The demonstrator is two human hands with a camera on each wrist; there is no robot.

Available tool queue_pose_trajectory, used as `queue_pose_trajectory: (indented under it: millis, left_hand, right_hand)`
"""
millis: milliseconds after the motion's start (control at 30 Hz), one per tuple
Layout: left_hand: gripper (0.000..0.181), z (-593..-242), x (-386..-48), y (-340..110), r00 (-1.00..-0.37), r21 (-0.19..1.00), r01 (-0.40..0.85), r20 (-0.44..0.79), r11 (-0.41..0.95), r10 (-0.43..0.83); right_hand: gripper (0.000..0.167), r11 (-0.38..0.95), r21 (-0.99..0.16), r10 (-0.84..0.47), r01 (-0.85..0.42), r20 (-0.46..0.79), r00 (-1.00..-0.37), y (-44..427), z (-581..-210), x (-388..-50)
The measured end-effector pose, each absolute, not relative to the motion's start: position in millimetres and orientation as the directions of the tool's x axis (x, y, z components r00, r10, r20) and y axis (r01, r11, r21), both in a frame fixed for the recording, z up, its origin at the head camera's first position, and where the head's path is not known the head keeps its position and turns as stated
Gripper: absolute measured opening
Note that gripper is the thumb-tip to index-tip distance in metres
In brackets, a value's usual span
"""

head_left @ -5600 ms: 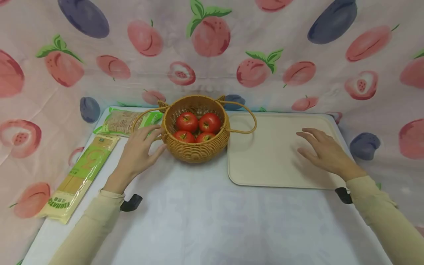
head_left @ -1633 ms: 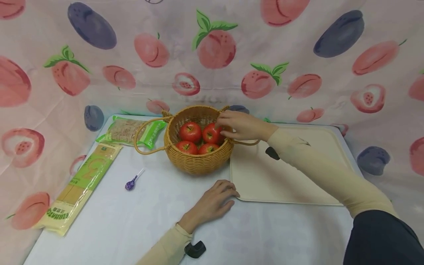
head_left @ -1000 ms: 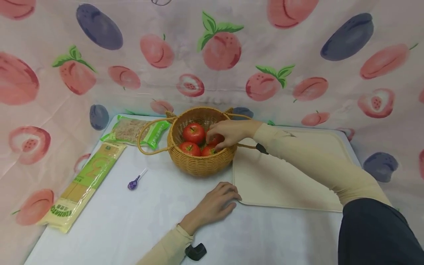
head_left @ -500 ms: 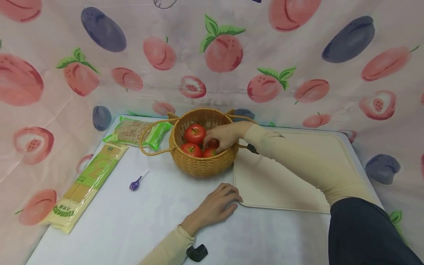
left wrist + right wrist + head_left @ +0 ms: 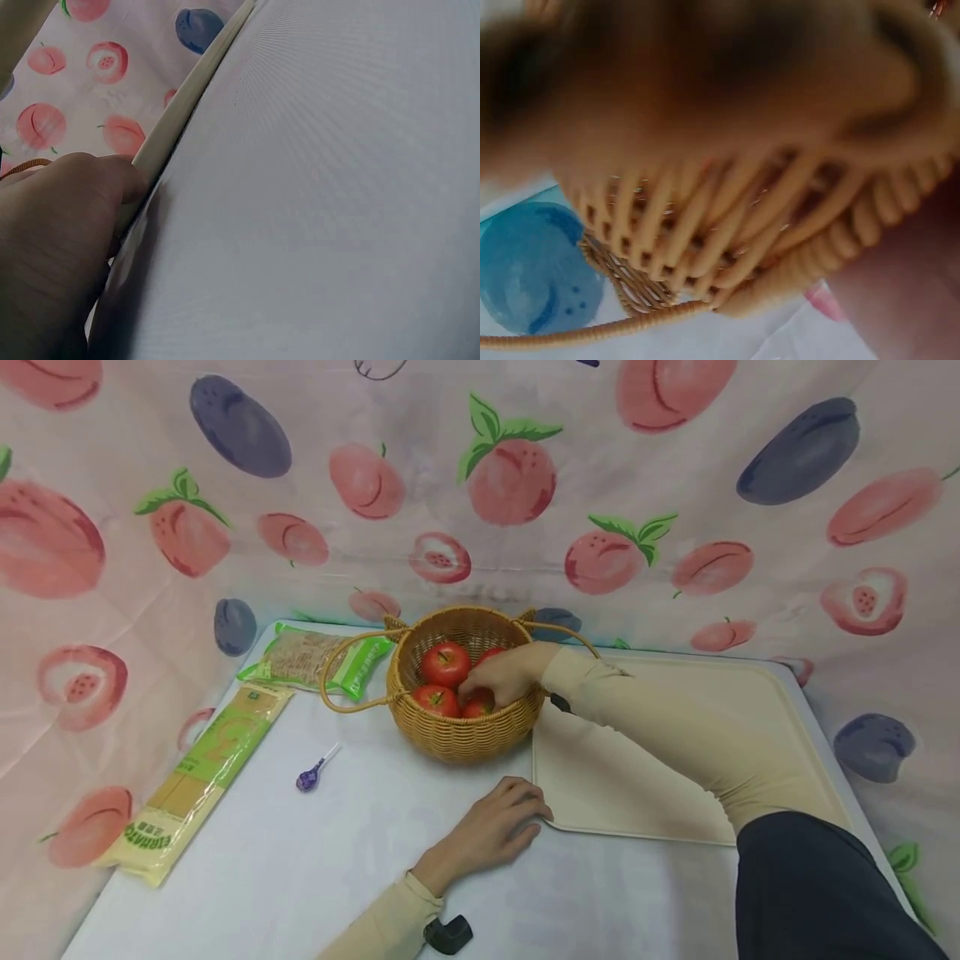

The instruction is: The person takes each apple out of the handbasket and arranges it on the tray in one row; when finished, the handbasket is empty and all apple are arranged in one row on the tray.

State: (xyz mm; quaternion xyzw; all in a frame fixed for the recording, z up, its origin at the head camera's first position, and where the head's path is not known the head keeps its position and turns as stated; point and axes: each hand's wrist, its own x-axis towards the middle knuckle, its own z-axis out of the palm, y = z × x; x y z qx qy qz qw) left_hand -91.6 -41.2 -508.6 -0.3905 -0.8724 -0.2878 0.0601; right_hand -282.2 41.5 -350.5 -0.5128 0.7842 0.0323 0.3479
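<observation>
In the head view a wicker basket with red apples in it stands at the middle back. My right hand reaches over its right rim, down among the apples; the fingertips are hidden there, so whether they hold anything does not show. Blurred wicker fills much of the right wrist view. My left hand rests with relaxed fingers at the near left corner of a beige tray. The left wrist view has its fingers touching the tray's rim.
A purple-wrapped lollipop lies left of the basket. Further left are a long noodle packet and a green-edged bag. The basket's handles spread sideways. A fruit-print cloth hangs behind.
Since the oldest frame my left hand has gone from the basket's left side to the tray corner, and the lollipop has appeared. My right hand has moved from above the tray into the basket, deeper lately.
</observation>
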Motion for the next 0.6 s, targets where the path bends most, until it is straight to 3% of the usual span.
queue_pose_trajectory:
  millis: [233, 600]
  left_hand:
    - [0.02, -507.8, -90.9, -41.8, -0.696, 0.475, 0.703, 0.307, 0.529, 0.649]
    - [0.021, -509.1, -92.1, -41.2, -0.677, 0.446, 0.726, 0.333, 0.523, 0.656]
  right_hand:
    - [0.061, 0.569, -0.278, -0.671, -0.774, -0.7, -0.242, 37.6, -354.6, -281.0]
    - [0.055, 0.625, -0.265, -0.621, -0.734, -0.738, -0.263, 38.2, -359.9, -280.8]
